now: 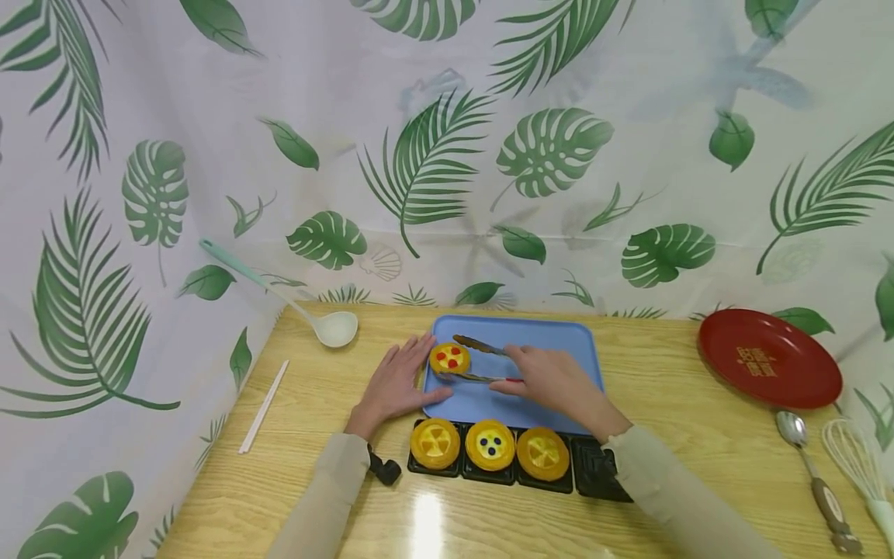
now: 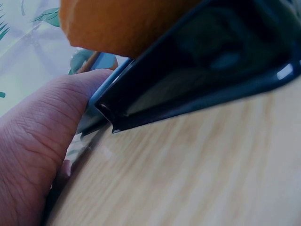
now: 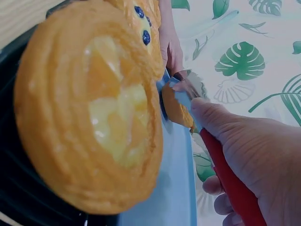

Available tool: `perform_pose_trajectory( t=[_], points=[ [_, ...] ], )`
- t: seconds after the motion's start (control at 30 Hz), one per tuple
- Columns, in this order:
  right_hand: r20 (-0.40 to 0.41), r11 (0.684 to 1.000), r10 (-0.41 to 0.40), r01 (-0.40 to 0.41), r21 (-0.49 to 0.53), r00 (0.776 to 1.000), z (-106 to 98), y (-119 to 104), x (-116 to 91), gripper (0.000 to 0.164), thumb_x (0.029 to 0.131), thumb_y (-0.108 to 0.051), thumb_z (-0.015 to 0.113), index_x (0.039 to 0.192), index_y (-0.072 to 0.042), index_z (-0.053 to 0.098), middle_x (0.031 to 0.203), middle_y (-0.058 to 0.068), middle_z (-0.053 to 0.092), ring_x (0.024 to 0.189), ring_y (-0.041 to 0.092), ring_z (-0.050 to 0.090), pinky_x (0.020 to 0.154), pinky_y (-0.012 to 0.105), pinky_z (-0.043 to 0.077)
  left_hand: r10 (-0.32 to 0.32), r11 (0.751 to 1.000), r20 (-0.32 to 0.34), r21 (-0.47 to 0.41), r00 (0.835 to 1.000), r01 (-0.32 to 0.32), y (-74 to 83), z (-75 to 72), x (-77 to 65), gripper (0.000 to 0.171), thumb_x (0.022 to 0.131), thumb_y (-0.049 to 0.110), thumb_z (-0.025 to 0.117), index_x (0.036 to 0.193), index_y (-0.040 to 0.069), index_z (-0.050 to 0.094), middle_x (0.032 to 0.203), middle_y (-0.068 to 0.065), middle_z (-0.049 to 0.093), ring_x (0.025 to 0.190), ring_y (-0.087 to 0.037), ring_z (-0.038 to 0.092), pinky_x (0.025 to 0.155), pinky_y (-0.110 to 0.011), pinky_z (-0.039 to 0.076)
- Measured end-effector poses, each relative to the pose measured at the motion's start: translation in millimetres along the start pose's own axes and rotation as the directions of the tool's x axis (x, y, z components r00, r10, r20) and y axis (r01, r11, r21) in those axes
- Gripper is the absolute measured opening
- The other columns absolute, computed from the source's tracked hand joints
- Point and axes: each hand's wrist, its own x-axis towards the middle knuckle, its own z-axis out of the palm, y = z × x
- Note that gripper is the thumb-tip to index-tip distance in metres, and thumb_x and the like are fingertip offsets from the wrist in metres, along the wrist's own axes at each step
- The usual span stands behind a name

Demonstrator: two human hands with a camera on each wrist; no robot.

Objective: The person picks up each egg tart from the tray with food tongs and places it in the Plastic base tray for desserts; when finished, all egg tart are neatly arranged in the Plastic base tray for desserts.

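On the left part of the blue tray (image 1: 531, 335) sits a tart with red toppings (image 1: 450, 358). My right hand (image 1: 559, 380) grips a pair of tongs (image 1: 478, 344), whose two arms reach along either side of that tart. Their red handle (image 3: 230, 183) lies in my palm in the right wrist view. With thumb spread, my left hand (image 1: 398, 380) rests at the tray's left edge. In front of the tray, a row of black square holders (image 1: 594, 475) carries three tarts: a fruit-wedge tart (image 1: 435, 443), a blueberry tart (image 1: 490, 445) and another fruit-wedge tart (image 1: 542, 453).
A ladle (image 1: 337, 329) leans against the patterned curtain at the back left, with white chopsticks (image 1: 264, 407) nearer. To the right are a red plate (image 1: 768, 359), a metal spoon (image 1: 810, 466) and a whisk (image 1: 857, 462). The last black holder is partly hidden by my right sleeve.
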Motion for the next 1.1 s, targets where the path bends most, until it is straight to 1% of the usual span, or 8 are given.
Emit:
perform_pose_trajectory(
  t=[0.1,0.23,0.4,0.5,0.67,0.93,1.0,1.1],
  points=[
    [0.027,1.0,-0.002,0.002,-0.003,1.0,0.9,-1.4,4.5,0.067,0.092,-0.067,0.068,0.125,-0.009,0.064,0.084,0.006,0.068,0.052,0.015,0.049,0.042,0.032,0.041,0.006,1.0,-0.008,0.001,1.0,-0.006,-0.5,-0.2,0.1,0.111,0.086,0.085,0.053,0.169,0.02,0.018,0.174,0.002,0.02,0.161,-0.022,0.015,0.13,-0.049,0.012],
    [0.07,1.0,0.006,-0.005,-0.008,0.998,2.5,-3.4,8.3,0.068,0.092,-0.068,0.066,0.123,-0.008,0.063,0.083,0.007,0.066,0.052,0.016,0.049,0.043,0.034,0.042,-0.002,1.0,0.005,0.006,1.0,0.002,-0.8,0.0,0.4,0.112,0.086,0.086,0.053,0.17,0.021,0.016,0.175,0.004,0.018,0.161,-0.021,0.014,0.13,-0.048,0.011],
    [0.082,1.0,-0.004,0.005,-0.011,0.997,5.3,-4.0,11.7,0.064,0.094,-0.068,0.064,0.116,-0.008,0.064,0.077,0.004,0.061,0.053,0.016,0.049,0.045,0.034,0.042,-0.014,1.0,0.019,0.01,1.0,0.014,-0.4,-0.8,0.5,0.112,0.086,0.086,0.052,0.17,0.023,0.015,0.175,0.006,0.015,0.162,-0.019,0.012,0.13,-0.046,0.009],
    [0.078,1.0,-0.018,0.018,0.0,0.997,6.6,-3.4,12.3,0.062,0.095,-0.065,0.065,0.117,-0.007,0.065,0.075,0.002,0.06,0.053,0.016,0.048,0.045,0.034,0.042,-0.007,1.0,0.015,0.002,1.0,0.007,0.1,-1.3,0.3,0.111,0.086,0.085,0.053,0.17,0.022,0.015,0.174,0.006,0.016,0.161,-0.02,0.013,0.13,-0.047,0.01],
    [0.073,0.999,-0.029,0.027,0.025,0.997,6.3,-1.4,11.7,0.06,0.096,-0.061,0.067,0.124,-0.007,0.067,0.077,0.002,0.062,0.055,0.015,0.049,0.047,0.033,0.043,0.0,1.0,0.005,-0.003,1.0,0.0,0.4,-2.3,-0.3,0.11,0.087,0.084,0.054,0.17,0.022,0.017,0.174,0.006,0.016,0.161,-0.021,0.014,0.13,-0.047,0.01],
    [0.031,0.998,-0.051,0.05,0.037,0.998,2.2,3.1,7.9,0.057,0.095,-0.058,0.07,0.124,-0.008,0.07,0.083,0.006,0.069,0.057,0.015,0.054,0.047,0.034,0.047,-0.002,1.0,0.003,-0.001,1.0,0.002,-0.9,-0.5,0.1,0.11,0.087,0.085,0.053,0.17,0.022,0.016,0.175,0.006,0.016,0.162,-0.021,0.013,0.13,-0.047,0.01],
    [0.024,0.998,-0.05,0.049,0.03,0.998,1.2,4.9,6.5,0.058,0.095,-0.058,0.07,0.125,-0.009,0.07,0.084,0.006,0.07,0.058,0.015,0.055,0.046,0.033,0.047,-0.001,1.0,0.002,0.003,1.0,0.001,-1.0,-0.2,0.1,0.111,0.086,0.086,0.052,0.17,0.022,0.016,0.175,0.005,0.016,0.162,-0.022,0.013,0.13,-0.047,0.01],
    [0.016,0.998,-0.057,0.056,0.021,0.998,0.2,7.6,3.7,0.058,0.094,-0.059,0.07,0.124,-0.009,0.071,0.079,0.004,0.067,0.056,0.014,0.052,0.044,0.031,0.043,0.0,1.0,0.003,0.007,1.0,0.0,-0.9,-0.2,0.3,0.111,0.086,0.085,0.053,0.17,0.021,0.016,0.174,0.005,0.016,0.161,-0.022,0.014,0.13,-0.047,0.01]
  ],
)
